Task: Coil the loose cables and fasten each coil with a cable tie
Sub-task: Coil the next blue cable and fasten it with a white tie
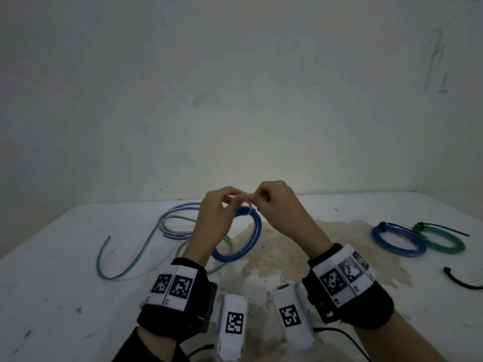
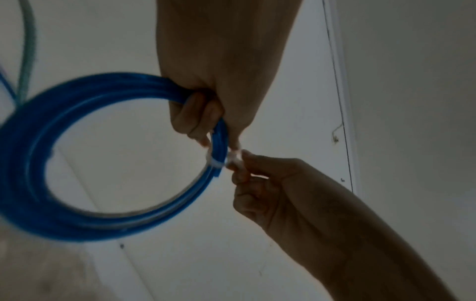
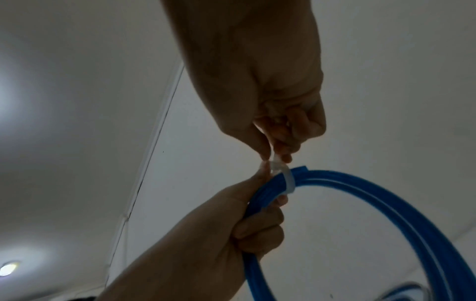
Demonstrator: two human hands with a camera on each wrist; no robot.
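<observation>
While pinching, seemingly: hands (image 1: 241, 202) on tie (image 3: 284, 179).

A white table (image 1: 65, 296) against a pale wall (image 1: 235, 87).
We see a brownish stain (image 1: 282, 246) spread over the table's middle, and a ceiling light (image 3: 7, 268) glowing overhead.

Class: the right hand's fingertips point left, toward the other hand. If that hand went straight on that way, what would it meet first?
Right hand pinches the white tie, wrapped round the blue coil. Straight on, it would likely meet the left hand fingertips first; they seem almost touching already, though depth is unclear.
</observation>
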